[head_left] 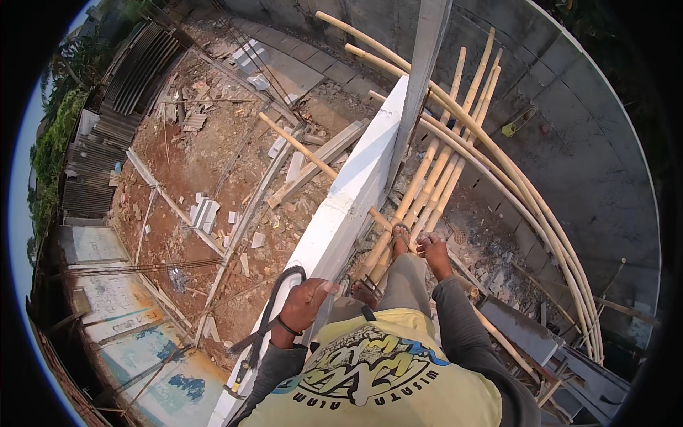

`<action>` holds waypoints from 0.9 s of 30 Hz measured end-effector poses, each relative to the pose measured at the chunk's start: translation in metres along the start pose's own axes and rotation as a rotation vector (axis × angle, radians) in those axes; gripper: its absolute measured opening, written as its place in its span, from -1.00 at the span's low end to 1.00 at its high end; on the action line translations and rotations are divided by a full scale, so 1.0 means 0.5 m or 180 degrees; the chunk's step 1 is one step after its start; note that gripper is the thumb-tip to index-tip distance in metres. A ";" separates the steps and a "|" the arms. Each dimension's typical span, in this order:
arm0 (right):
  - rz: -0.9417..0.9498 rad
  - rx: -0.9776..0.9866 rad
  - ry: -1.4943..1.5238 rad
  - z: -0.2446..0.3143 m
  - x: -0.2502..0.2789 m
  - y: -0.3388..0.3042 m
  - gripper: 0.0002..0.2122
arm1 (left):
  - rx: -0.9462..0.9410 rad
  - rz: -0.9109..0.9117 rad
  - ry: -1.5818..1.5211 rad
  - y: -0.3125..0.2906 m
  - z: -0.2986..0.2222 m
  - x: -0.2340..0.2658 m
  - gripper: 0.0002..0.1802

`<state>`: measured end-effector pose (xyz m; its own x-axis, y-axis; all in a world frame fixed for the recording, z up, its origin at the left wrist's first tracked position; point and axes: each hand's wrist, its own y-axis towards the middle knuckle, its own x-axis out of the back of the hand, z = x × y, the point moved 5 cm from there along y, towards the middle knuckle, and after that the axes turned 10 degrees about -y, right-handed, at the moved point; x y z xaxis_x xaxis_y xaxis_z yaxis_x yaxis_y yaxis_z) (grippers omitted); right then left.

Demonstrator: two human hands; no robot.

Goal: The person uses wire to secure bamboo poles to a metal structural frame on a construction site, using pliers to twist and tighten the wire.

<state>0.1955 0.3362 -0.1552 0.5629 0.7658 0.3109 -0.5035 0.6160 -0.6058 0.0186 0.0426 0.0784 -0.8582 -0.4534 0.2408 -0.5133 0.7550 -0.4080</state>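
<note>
My left hand (302, 310), with a dark band at its wrist, is closed above the white block wall (313, 238), thumb toward the right. A faint see-through shape shows beside its thumb; whether the fingers grip it I cannot make out. Just left of this hand, a black looped hose or strap (269, 306) lies over the wall top, near a yellow-and-black tool (235, 390). My right hand (434, 256) is curled in front of my right knee, above the bamboo poles (427, 188); anything in its fingers is hidden. My sandalled feet (400, 238) stand on the bamboo.
A grey upright post (420, 78) rises at the wall's far end. Long bent bamboo poles (530, 196) run along the grey wall (562, 128) on the right. Left and below lies rubble-strewn ground (192, 164) with planks and white block pieces (205, 213). Boards (519, 334) lie at lower right.
</note>
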 end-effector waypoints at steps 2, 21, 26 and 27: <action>-0.0008 0.1002 -0.0736 0.131 -0.041 -0.050 -0.73 | 0.0047 0.0066 -0.0323 -0.042 0.003 -0.037 -0.60; 0.0564 0.4727 -0.1611 0.529 -0.370 -0.471 -0.43 | -0.0590 -0.0667 -0.4978 -0.101 -0.059 0.025 -0.16; 0.0897 0.3577 -0.0398 0.551 -0.373 -0.425 -0.38 | -0.1850 -0.1010 -0.2013 -0.163 -0.151 0.029 -0.14; 0.1397 0.3425 0.0146 0.565 -0.401 -0.446 -0.31 | -0.2247 -0.1178 -0.0805 -0.182 -0.173 0.040 -0.18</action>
<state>0.0098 0.0971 0.1244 0.2142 0.9584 0.1885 -0.9453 0.1548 0.2870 0.0475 0.0059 0.1965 -0.6505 -0.7594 0.0115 -0.7154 0.6177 0.3264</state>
